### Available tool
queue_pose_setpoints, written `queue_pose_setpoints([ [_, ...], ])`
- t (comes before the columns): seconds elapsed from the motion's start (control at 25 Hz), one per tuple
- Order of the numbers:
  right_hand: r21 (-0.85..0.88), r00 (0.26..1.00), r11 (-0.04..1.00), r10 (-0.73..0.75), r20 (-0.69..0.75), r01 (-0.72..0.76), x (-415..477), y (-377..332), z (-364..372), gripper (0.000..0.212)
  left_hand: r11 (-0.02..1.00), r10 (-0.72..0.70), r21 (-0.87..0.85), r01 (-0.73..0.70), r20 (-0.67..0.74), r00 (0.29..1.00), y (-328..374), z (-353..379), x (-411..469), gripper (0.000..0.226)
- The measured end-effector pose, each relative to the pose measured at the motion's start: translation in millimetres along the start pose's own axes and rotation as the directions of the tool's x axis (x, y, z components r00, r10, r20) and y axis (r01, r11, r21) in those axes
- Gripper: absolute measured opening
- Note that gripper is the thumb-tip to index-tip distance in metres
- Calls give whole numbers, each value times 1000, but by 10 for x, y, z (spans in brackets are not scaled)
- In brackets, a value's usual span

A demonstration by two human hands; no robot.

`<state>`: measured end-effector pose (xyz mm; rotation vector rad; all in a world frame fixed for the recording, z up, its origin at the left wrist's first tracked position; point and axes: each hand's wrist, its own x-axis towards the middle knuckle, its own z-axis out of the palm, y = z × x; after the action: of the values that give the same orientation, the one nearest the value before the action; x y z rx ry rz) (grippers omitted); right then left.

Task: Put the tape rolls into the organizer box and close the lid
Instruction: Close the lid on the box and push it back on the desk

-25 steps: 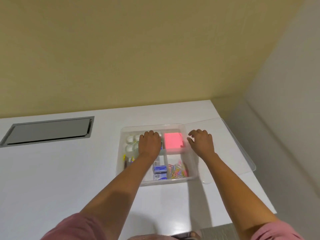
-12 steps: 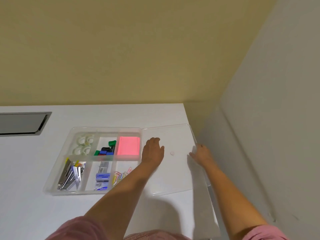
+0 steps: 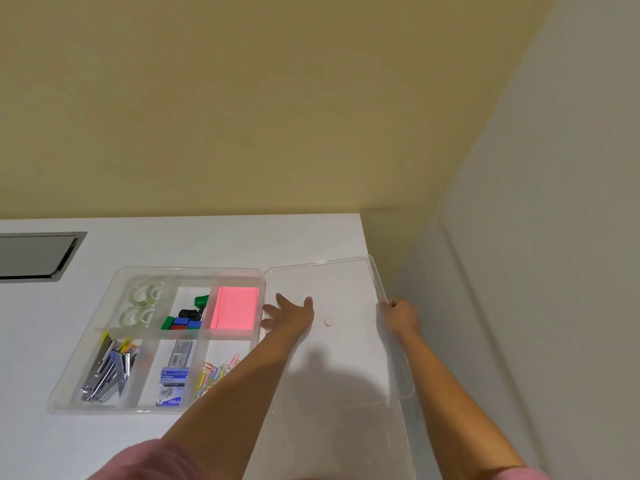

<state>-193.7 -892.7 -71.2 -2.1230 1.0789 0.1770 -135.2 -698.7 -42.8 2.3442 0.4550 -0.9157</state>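
The right hand (image 3: pixel 400 315) curls closed on the far edge of the clear, flat lid (image 3: pixel 346 358), the left hand (image 3: pixel 292 317) lies spread on it beside the clear, compartmented organizer box (image 3: pixel 121 282), whose far-left cell holds round tape rolls (image 3: pixel 140 304).

an office desk, most likely: a plain white tabletop (image 3: pixel 207 244) with a grey metal cable hatch (image 3: pixel 34 256) set in at far left, and a clear plastic compartment box (image 3: pixel 114 341) of staples, paper clips and pink sticky notes (image 3: pixel 234 307).
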Motion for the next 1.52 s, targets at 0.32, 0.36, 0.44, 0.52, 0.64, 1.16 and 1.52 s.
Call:
queue_pose_setpoints([
  [0.32, 122, 919, 945, -257, -300, 304, -70, -901, -941, 31, 920, 237, -361, -155, 194, 952, 394, -292, -127, 66],
  [0.36, 132, 893, 935, -263, -366, 329, -112, -1013, -1037, 30, 902, 271, -390, -184, 180, 945, 434, -349, -170, 63],
  [0.44, 264, 864, 892, -221, -451, 367, -201, -1148, -1152, 25, 869, 305, -433, -239, 88, 948, 462, -478, -255, 57],
  [0.52, 449, 883, 819, -140, -449, 358, -283, -1210, -1193, 33, 805, 322, -503, -315, -77, 944, 422, -664, -308, 47],
  [0.64, 654, 945, 715, -29, -326, 248, -384, -1198, -1148, 53, 643, 326, -647, -409, -253, 911, 314, -1036, -336, 35],
  [1.16, 887, 870, 211, -201, 450, -410, -1219, -1854, -61, 47, 357, 360, -826, -436, -309, 880, -419, -2093, -84, 21],
  [1.52, 472, 498, -158, -277, 822, -867, -2296, -2699, 1109, 37, 638, 236, -724, -263, -141, 961, -914, -2885, 433, 84],
])
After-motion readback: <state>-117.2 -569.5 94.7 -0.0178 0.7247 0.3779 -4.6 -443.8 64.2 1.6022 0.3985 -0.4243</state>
